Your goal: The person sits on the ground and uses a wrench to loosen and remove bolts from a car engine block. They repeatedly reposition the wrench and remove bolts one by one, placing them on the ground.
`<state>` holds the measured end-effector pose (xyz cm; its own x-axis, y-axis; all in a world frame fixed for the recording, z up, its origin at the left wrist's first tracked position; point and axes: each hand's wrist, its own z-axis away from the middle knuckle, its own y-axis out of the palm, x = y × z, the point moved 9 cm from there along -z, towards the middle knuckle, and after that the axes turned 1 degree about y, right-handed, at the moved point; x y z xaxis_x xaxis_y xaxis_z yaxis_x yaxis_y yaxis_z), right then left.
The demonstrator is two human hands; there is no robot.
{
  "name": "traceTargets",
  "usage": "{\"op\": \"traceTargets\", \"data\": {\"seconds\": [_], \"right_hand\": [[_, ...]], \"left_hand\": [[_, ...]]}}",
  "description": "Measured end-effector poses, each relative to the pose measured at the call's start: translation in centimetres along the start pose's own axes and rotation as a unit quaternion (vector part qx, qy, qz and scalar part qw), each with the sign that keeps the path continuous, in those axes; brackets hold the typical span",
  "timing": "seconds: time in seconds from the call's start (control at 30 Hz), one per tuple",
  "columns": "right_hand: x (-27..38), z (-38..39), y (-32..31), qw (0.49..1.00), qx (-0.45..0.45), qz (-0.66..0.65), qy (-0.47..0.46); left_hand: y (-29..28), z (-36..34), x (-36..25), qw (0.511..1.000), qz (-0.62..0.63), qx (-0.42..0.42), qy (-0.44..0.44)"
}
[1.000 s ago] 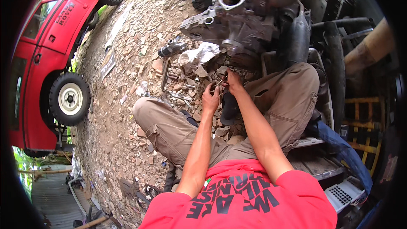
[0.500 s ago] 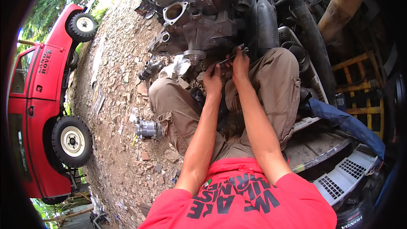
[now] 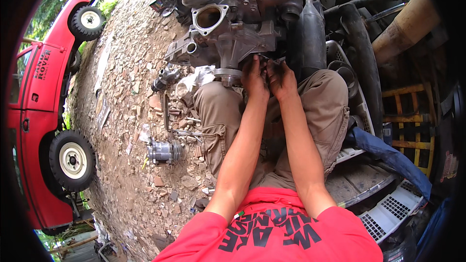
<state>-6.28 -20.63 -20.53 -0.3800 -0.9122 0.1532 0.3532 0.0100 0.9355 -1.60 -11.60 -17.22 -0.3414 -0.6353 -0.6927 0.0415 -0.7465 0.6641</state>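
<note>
A grey metal engine (image 3: 233, 29) with a round open port stands on rubble right in front of me. Both my hands reach up to its lower edge between my bent knees. My left hand (image 3: 253, 75) presses against the bottom of the housing, and its fingertips are hidden behind the metal. Just to its right, my right hand (image 3: 281, 80) pinches a thin metal tool (image 3: 270, 59) that points at the same spot. The two hands nearly touch each other.
Broken stone covers the ground (image 3: 131, 116). On it lie a small cylindrical engine part (image 3: 164, 150) and a pipe fitting (image 3: 162, 80). A red vehicle (image 3: 43, 131) stands at the left. Black hoses (image 3: 359, 43), a yellow frame (image 3: 412, 116) and white grilles (image 3: 393, 208) crowd the right.
My hands have risen from the rubble by my knees to the engine's lower edge. The view has tilted, so the engine looks closer and larger.
</note>
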Motion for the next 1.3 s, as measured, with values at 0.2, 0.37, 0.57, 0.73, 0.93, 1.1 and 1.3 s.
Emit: {"op": "traceTargets", "data": {"seconds": [0.2,0.37,0.57,0.73,0.93,1.1,1.3], "right_hand": [[-1.0,-0.8,-1.0,0.999,-0.034,0.011,-0.007],[-1.0,-1.2,-0.8,0.999,-0.025,0.029,-0.001],[-0.8,-1.7,0.6,0.996,0.082,-0.001,0.04],[-0.8,-0.9,0.1,0.995,-0.055,-0.086,0.01],[-0.5,-1.9,0.9,0.987,-0.105,-0.114,0.032],[0.7,-5.3,-3.2,0.963,-0.175,-0.196,0.066],[0.5,-5.0,-2.8,0.94,-0.235,-0.243,0.038]], "left_hand": [[-0.9,-0.3,-0.7,0.998,-0.063,0.029,0.013],[-0.6,-1.0,0.1,0.998,-0.031,0.044,0.017],[-0.2,-1.6,1.9,0.995,0.069,0.072,-0.011],[-0.5,-1.9,1.4,0.998,0.019,0.063,0.009],[0.0,-1.7,0.8,0.993,0.036,0.108,-0.022],[0.3,-0.6,1.5,0.996,0.045,0.07,-0.044],[0.4,-0.7,1.1,0.998,0.021,0.018,-0.057]]}}
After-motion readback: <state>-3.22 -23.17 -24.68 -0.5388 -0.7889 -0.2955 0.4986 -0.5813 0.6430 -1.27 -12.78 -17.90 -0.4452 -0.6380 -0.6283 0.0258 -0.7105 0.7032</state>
